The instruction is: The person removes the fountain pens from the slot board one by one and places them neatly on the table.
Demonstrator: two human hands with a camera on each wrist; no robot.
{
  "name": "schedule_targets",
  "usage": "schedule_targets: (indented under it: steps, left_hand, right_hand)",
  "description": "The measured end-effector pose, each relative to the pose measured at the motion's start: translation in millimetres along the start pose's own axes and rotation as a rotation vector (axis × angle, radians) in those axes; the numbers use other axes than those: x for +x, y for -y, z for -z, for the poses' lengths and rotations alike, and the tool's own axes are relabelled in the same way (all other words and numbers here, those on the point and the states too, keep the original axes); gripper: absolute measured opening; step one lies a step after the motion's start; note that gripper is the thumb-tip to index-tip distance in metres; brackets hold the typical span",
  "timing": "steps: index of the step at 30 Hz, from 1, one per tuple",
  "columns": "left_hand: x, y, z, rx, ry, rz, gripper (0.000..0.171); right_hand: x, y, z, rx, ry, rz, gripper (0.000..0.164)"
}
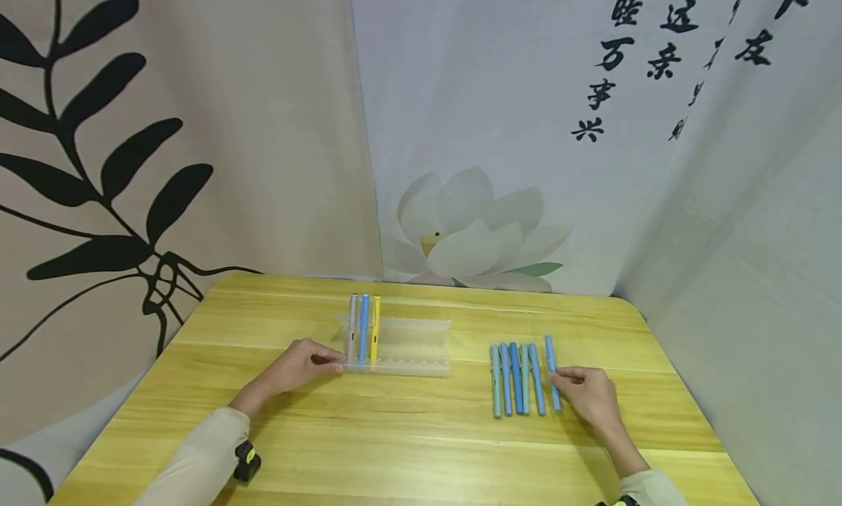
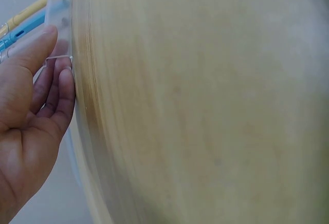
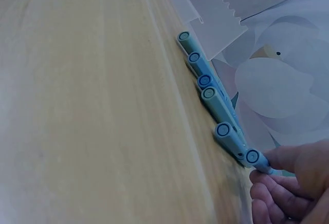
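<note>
We pinch a light blue pen right of the clear rack

The clear rack sits on the bench. Our left hand is at the rack's left end, and its fingers are nearly closed, pinching that end. Our right hand is well to the right of the rack. Its fingers are nearly closed too, with the light blue pen between them. Between the rack and that pen, we see five blue and green pens in a row. In the rack's left part, we see a grayish pen, a blue pen and a yellow pen.
</note>
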State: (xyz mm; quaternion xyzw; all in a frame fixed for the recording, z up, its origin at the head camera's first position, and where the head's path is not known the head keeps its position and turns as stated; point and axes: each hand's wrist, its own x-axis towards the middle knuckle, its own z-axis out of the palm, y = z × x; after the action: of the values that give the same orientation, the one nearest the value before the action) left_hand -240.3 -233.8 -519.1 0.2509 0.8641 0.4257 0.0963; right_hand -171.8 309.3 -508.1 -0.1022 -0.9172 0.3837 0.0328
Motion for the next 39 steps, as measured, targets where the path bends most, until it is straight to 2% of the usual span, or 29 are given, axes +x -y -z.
schedule_targets:
  steps: [10,20,27,35,39]
  left_hand:
    - [0.1,1.3,0.3,0.012,-0.003,-0.010,0.030]
    - [-0.3,3.6,-0.5,-0.001,-0.001,-0.007,0.030]
    - [-0.1,3.0,-0.3,-0.013,0.002,-0.012,0.029]
    - [0.1,4.1,-0.5,0.000,-0.004,-0.017,0.030]
    - [0.6,5.2,-0.8,-0.001,-0.004,-0.011,0.030]
  right_hand:
    - [1.3,-1.2,-3.5,-0.010,0.020,-0.004,0.036]
    - [0.2,0.2,-3.9,-0.055,0.010,0.014,0.029]
    - [0.6,-0.1,-5.3,-0.067,-0.001,-0.002,0.023]
    - [-0.2,2.3,0.3,-0.052,0.030,-0.012,0.026]
    - [-0.4,5.7,4.2,-0.070,0.021,0.026,0.031]
